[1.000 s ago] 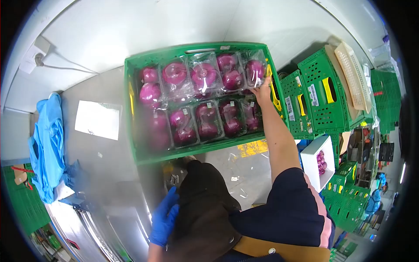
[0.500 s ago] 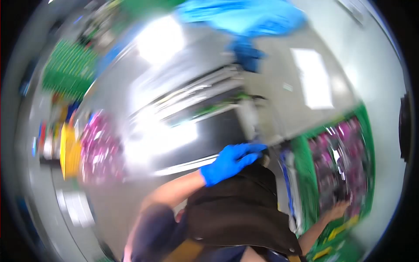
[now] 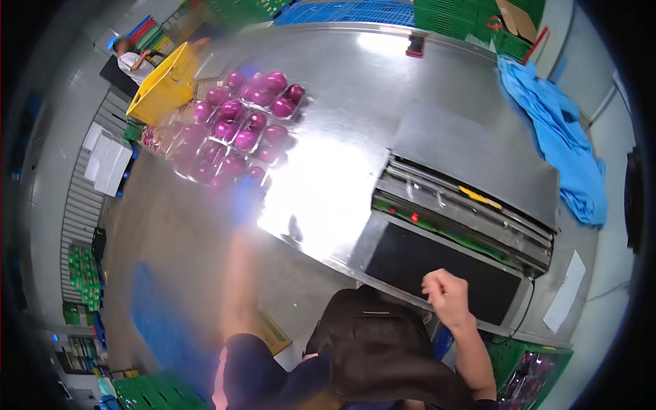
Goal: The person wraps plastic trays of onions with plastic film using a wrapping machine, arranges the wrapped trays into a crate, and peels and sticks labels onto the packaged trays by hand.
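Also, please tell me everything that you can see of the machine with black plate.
The machine sits at the near edge of the steel table. Its low, metal-looking frame carries long parallel bars, one with a yellow strip. A flat black plate lies in front; between them runs a green band with a red light. A dark cord curves near its right corner. The right hand is over the plate; touch cannot be told.

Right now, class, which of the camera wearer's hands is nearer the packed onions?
The left hand, blurred and blue-gloved, at the packed onions; the right hand is bare, fingers curled, by the black plate.
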